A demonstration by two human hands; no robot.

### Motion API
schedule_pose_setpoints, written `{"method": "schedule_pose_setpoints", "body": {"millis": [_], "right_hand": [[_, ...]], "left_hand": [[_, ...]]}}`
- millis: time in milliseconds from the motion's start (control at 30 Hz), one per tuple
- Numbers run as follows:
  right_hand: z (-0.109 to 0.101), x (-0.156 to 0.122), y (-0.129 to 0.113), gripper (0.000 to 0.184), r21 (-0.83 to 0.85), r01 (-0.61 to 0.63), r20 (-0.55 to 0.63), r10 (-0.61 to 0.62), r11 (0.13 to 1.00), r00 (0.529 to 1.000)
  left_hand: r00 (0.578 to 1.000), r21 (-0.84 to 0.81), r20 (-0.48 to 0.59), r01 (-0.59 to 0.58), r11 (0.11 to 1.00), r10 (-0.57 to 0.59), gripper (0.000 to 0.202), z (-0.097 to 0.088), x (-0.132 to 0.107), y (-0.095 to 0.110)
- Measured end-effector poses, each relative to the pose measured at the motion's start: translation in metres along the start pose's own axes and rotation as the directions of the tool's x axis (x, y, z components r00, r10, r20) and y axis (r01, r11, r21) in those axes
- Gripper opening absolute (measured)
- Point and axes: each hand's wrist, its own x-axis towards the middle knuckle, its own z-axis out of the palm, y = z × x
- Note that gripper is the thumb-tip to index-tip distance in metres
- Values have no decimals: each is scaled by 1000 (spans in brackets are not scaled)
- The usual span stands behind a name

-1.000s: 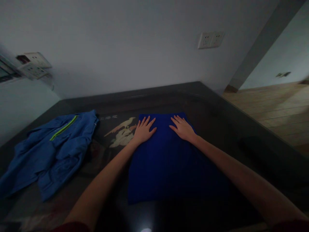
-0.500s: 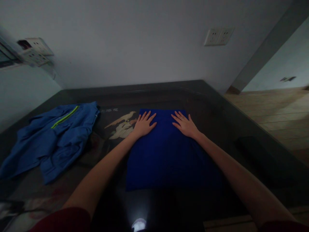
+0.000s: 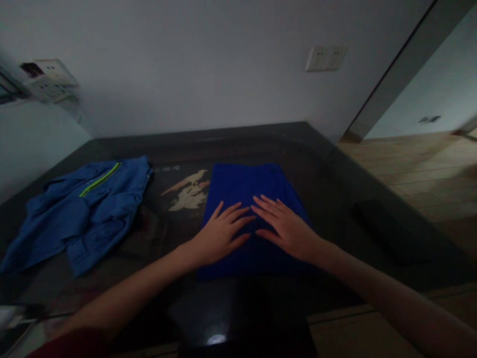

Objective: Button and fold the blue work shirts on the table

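Observation:
A deep-blue folded cloth garment (image 3: 244,181) lies flat on the dark, glossy table (image 3: 186,298). Over its middle is my left hand (image 3: 225,228), fingers stretched and slightly spread, palm down. My right hand (image 3: 281,223) lies opposite it, also flat with fingers extended, a ring on one finger. The fingertips of both hands point at each other and almost meet. Neither hand grips the cloth. The lower part of the garment is partly hidden under my hands and wrists. Its exact kind is hard to make out in the dim light.
Left on the table lies a crumpled blue garment (image 3: 93,209) with a yellow-green zip or stripe. A black flat object (image 3: 387,231) rests at the right. A bird-and-flower picture (image 3: 188,191) decorates the tabletop. Behind stands a wall with sockets (image 3: 326,58).
Both hands have slid from the garment's far edge back toward me and inward, so their fingertips now nearly touch. The far edge of the blue cloth is uncovered.

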Motion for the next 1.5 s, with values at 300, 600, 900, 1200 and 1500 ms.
{"method": "schedule_pose_setpoints", "body": {"millis": [300, 600, 900, 1200, 1500], "right_hand": [[38, -18, 40, 56, -85, -8, 77, 15, 996, 997], [33, -20, 46, 58, -90, -19, 82, 27, 996, 996], [9, -33, -21, 60, -20, -20, 38, 20, 1000, 999], [37, -60, 2, 66, -147, 46, 124, -28, 988, 992], [12, -85, 33, 57, -57, 1, 113, 5, 998, 994]], "left_hand": [[1000, 76, -3, 20, 997, -20, 49, 36, -1, -25], [1000, 112, -3, 28, 993, -28, 52, 34, -1, -28], [1000, 122, 5, -17, 992, 17, 51, 22, -27, 17], [994, 195, 26, -106, 975, 103, 58, 44, -33, 17], [995, 0, -6, -103, 995, 103, 49, 43, -34, 12]]}}
